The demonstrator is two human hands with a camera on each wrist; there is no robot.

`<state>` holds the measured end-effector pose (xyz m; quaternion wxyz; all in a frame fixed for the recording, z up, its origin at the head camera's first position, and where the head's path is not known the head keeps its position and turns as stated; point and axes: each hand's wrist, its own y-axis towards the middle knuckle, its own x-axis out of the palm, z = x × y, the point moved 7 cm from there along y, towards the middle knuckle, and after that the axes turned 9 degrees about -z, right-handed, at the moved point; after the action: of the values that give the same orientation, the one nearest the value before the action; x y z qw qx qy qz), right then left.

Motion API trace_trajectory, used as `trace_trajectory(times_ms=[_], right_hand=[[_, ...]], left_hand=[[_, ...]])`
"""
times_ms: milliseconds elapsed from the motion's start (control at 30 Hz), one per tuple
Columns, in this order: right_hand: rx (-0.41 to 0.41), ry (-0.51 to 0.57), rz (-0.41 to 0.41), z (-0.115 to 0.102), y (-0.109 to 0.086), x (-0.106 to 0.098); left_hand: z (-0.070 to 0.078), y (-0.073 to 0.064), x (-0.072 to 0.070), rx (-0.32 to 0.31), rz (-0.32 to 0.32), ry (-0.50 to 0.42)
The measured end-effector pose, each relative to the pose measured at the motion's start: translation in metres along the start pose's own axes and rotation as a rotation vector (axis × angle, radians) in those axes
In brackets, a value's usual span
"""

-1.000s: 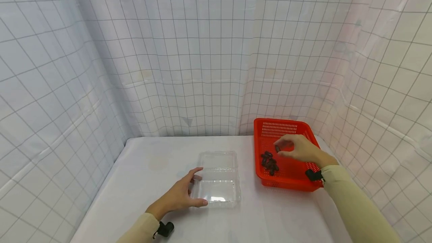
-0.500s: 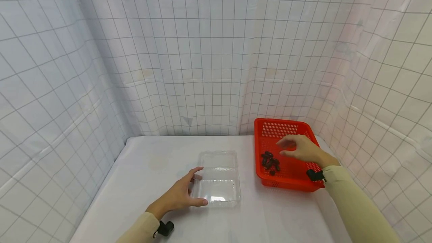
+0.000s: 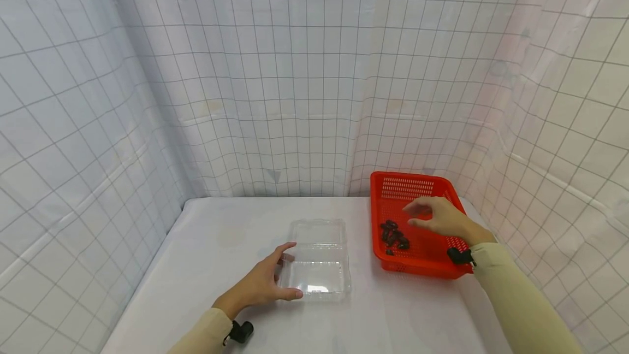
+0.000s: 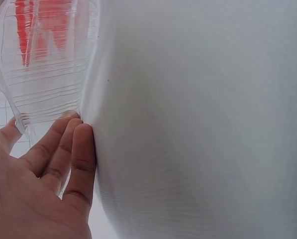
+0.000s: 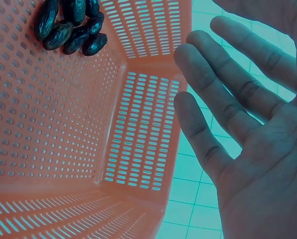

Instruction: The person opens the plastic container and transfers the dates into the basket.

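Observation:
In the head view a clear plastic clamshell box (image 3: 316, 272) lies unfolded on the white table, lid to the back. My left hand (image 3: 262, 285) grips its base from the left side, thumb at the front edge and fingers along the left wall. In the left wrist view, several fingertips press low against the ribbed clear wall (image 4: 49, 94). On the right, my right hand (image 3: 437, 217) hovers over the red basket (image 3: 427, 255), fingers spread and holding nothing. Several dark, glossy dates (image 3: 393, 234) lie on the basket's left floor; the right wrist view shows the dates (image 5: 71, 27) near a corner.
The basket's slotted wall (image 5: 143, 132) rises beside the right hand's fingers. White gridded cloth (image 3: 304, 97) hangs behind the table and on both sides. Bare white tabletop (image 3: 363, 310) lies between box and basket.
A second ago the right hand pinched a date above the basket; it has let it go. A date near the basket's front has shifted left. The left hand and box have stayed put.

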<state>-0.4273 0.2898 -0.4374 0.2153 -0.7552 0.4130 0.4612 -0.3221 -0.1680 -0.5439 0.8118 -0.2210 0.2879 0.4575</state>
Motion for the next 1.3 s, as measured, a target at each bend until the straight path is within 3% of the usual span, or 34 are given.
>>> trace_trajectory(times_ms=[367, 667, 1033, 1300], right_hand=[[0.003, 0.033, -0.017, -0.022, -0.006, 0.009], [-0.053, 0.039, -0.022, -0.046, -0.018, 0.022], [-0.188, 0.033, 0.008, -0.082, -0.028, 0.047], [-0.299, 0.013, 0.073, -0.109, -0.033, 0.062]], left_hand=[[-0.004, -0.002, -0.002, 0.006, -0.005, 0.0], [-0.002, -0.004, -0.002, 0.008, -0.023, 0.011], [0.003, -0.009, -0.006, 0.019, 0.0, -0.018], [0.009, -0.015, -0.013, 0.028, 0.022, -0.031]])
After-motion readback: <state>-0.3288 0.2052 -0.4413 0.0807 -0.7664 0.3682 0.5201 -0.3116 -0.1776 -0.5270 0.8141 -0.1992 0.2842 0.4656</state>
